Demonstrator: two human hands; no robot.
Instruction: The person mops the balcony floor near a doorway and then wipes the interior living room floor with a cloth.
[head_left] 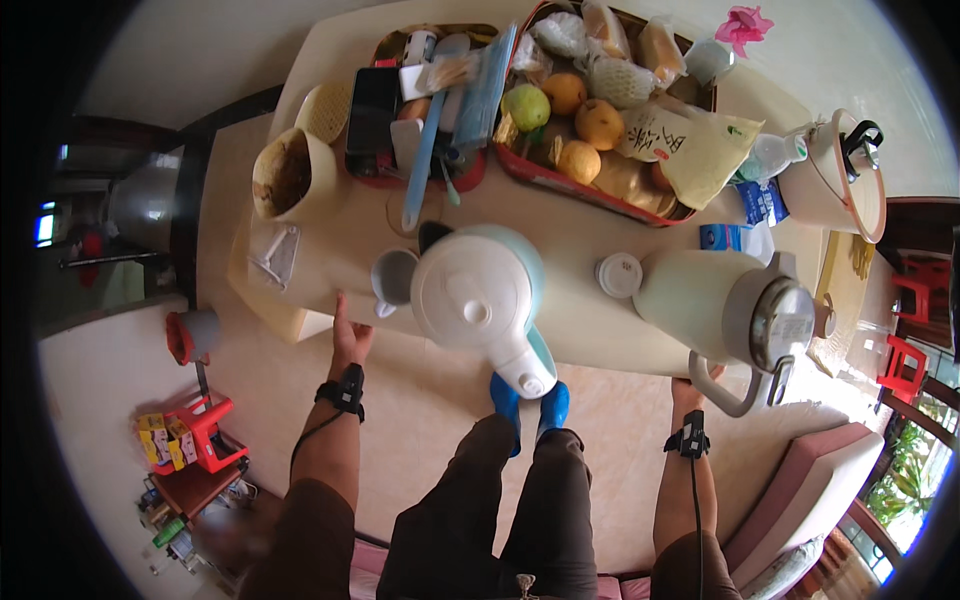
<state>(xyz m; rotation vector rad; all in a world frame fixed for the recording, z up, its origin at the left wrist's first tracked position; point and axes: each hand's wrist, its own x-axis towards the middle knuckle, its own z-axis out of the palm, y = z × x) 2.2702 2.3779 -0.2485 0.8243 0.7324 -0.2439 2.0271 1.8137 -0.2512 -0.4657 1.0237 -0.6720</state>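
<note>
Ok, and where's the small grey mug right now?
In the head view the grey mug stands near the table's front edge, left of centre, right beside the white-and-blue kettle, with the left hand just below it at the edge.

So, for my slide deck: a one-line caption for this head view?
Left hand on the table edge, right hand by the steel-lidded jug, white kettle between.

Single head-worn fisheye view, looking steeply down from above onto the table (330, 240) edge, knees and floor; close range, rim bends.
</note>
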